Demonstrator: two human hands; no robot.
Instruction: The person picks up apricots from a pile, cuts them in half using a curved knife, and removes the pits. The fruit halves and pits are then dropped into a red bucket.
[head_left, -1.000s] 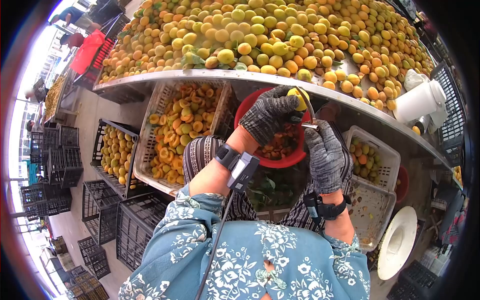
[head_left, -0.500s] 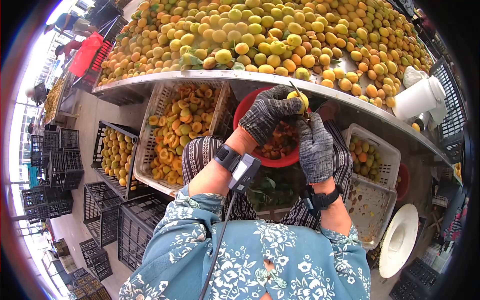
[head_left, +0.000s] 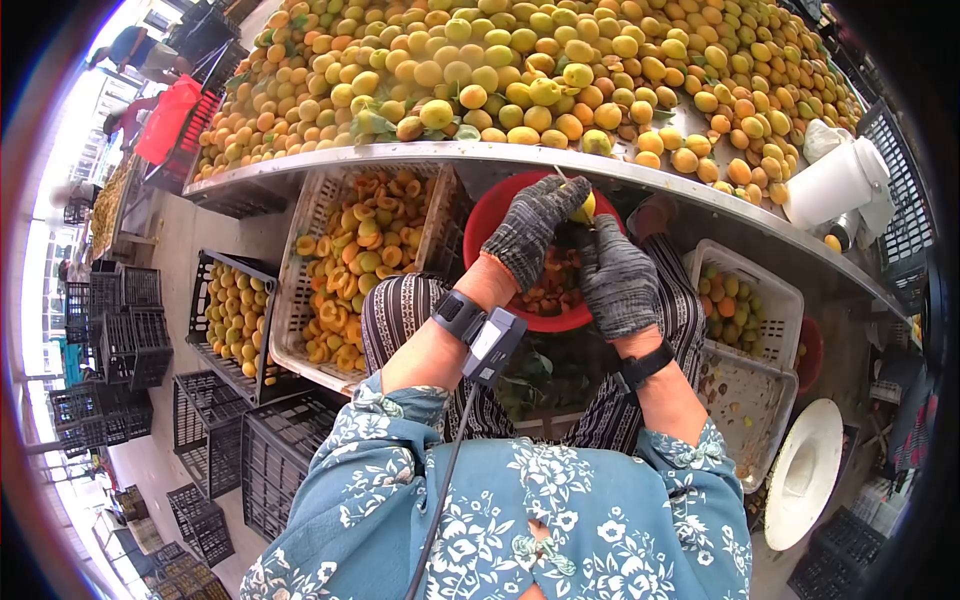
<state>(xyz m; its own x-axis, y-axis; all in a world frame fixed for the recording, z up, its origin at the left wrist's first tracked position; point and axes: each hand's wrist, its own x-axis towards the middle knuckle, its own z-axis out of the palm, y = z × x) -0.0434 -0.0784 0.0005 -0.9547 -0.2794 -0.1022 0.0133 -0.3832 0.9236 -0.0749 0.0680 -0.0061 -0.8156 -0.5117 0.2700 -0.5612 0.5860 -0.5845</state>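
Both hands wear dark grey knit gloves and meet above the red basin point(head_left: 484, 232), which holds orange fruit pieces point(head_left: 550, 285). My left hand point(head_left: 535, 225) has its fingers wrapped round a yellow-green fruit point(head_left: 584, 208), only part of which shows. A thin blade or stick pokes up beside the fingertips. My right hand point(head_left: 618, 280) is closed close against the fruit from the right; what its fingers grip is hidden.
A metal table point(head_left: 420, 152) heaped with apricots point(head_left: 600, 70) spans the top. Crates of halved fruit point(head_left: 365, 240) and whole fruit point(head_left: 236, 310) stand left. At right are a white crate point(head_left: 785, 320), a white bucket point(head_left: 835, 185) and a pale hat point(head_left: 803, 475).
My right hand has shifted slightly left and its glove has turned. The fruit sits lower and is more covered by the fingers. The view has moved a little.
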